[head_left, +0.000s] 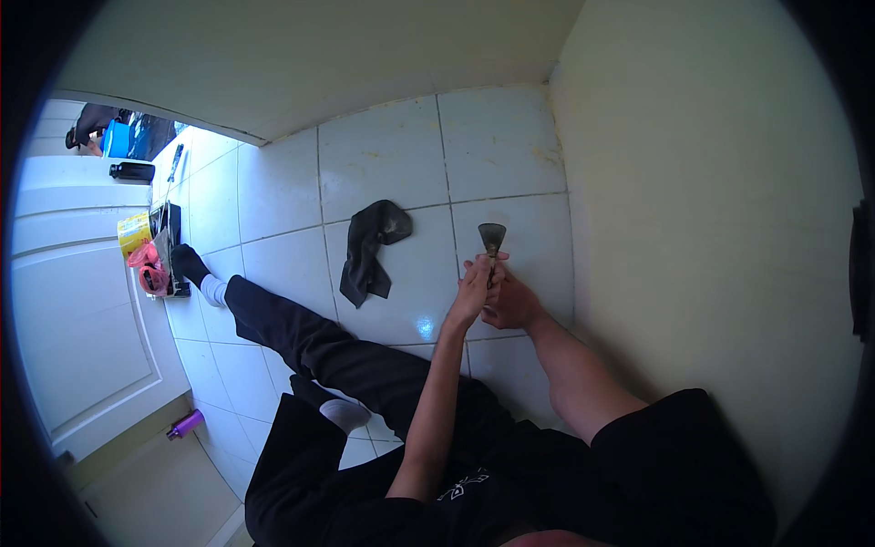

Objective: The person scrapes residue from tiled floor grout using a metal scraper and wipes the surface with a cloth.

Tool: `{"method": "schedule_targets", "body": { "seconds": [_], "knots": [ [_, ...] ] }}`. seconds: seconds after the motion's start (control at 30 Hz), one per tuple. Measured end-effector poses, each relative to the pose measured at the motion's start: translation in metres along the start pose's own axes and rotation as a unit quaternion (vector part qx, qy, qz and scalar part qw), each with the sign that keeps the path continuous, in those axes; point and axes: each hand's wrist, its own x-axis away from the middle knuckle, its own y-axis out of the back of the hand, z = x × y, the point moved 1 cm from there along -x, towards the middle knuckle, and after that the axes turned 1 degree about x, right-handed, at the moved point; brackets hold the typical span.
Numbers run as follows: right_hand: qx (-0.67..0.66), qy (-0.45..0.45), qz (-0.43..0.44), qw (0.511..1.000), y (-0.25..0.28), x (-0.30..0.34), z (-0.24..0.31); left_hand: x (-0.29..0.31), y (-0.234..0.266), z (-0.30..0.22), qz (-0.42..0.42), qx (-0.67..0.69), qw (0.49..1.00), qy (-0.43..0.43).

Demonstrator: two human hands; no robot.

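The left hand (474,284) has its grip clamped on one scraper (492,237); the right hand (515,303) is against it, but I cannot tell if this grip is closed. The scraper's long axis points toward the far edge of the floor (387,155), near the right edge. One dark cloth (363,260) lies leftward, nearer the left hand.

- The left forearm (430,419) is slanting upward and slightly rightward.
- The right forearm (583,369) is angling up and to the left from a bent elbow (629,403).
- The left hand (473,290) is gripping with curled fingers.
- The right hand (516,303) is gripping close against it, partly overlapped.
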Motion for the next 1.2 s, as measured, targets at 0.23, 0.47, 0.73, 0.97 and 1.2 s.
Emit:
{"method": "schedule_targets", "body": {
  "seconds": [0.23,0.47,0.73,0.97,1.2],
  "knots": [
    [0.023,0.013,-0.006,1.000,0.001,0.004,-0.004,-0.003,0.012,-0.001,-0.067,0.090,0.993,-0.045],
    [0.035,0.019,-0.013,0.999,-0.005,0.005,-0.007,-0.010,0.025,0.010,-0.093,0.173,0.980,-0.022],
    [0.067,0.018,0.001,0.998,-0.007,0.006,-0.006,-0.010,0.011,0.014,-0.106,0.069,0.990,-0.068],
    [0.070,0.012,0.032,0.997,-0.013,0.009,-0.009,-0.007,0.014,0.011,-0.124,-0.001,0.991,-0.057],
    [0.060,0.027,-0.004,0.998,0.001,0.003,-0.003,-0.004,0.024,0.002,-0.155,-0.001,0.988,-0.021]
  ]
}}
